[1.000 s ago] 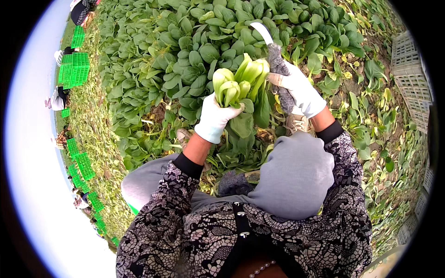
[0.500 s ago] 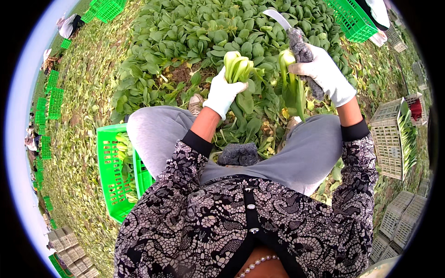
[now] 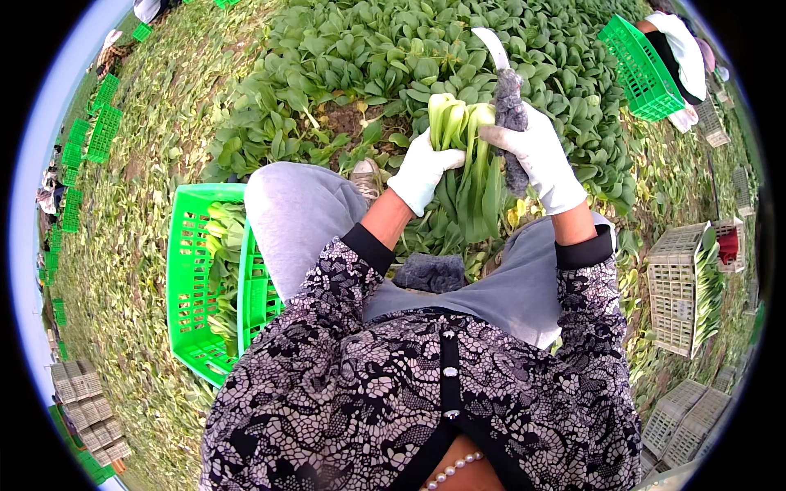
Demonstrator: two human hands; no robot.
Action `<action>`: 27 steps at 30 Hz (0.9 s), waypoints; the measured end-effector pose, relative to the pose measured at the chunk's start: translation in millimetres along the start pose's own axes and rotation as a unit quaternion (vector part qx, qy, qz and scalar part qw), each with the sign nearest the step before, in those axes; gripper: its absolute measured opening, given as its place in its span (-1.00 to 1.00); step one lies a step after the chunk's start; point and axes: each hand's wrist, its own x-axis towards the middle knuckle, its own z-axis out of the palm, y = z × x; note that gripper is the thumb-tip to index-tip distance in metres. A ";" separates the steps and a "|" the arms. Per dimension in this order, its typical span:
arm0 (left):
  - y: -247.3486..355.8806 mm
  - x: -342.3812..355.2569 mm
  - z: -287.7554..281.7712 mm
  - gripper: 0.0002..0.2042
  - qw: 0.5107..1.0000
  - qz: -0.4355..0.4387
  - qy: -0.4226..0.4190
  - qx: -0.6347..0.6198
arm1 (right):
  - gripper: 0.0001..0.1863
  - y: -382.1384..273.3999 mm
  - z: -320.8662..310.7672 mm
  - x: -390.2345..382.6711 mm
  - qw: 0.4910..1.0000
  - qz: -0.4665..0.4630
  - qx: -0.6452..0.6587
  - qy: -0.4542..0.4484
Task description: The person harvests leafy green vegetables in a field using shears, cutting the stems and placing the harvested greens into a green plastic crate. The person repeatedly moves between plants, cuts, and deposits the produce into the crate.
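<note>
My left hand (image 3: 419, 170), in a white glove, is closed around a bunch of bok choy (image 3: 444, 116), pale stem ends up and leaves hanging. My gloved right hand (image 3: 539, 160) grips a curved knife (image 3: 493, 47) by its handle, which is wrapped in fuzzy grey material; the blade points up and away. Between that hand's thumb and the handle sits another bok choy (image 3: 481, 123), touching the left hand's bunch. Both hands are above my spread knees, in front of the growing bok choy bed (image 3: 368, 61).
By my left knee stands a green crate (image 3: 184, 270) with cut bok choy (image 3: 223, 315) in it. A dark grey fuzzy pad (image 3: 430, 273) lies between my thighs. On the right are a beige crate of greens (image 3: 673, 290) and, farther off, a green crate (image 3: 643, 69) beside another person (image 3: 684, 53).
My right hand has moved left with the knife and its bok choy, bringing it against the left hand's bunch. The view has shifted slightly.
</note>
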 end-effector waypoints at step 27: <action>31.0 -21.0 4.0 -0.34 0.987 -0.012 0.160 -0.012 | -0.44 39.2 34.9 65.7 0.985 0.010 0.083 -0.149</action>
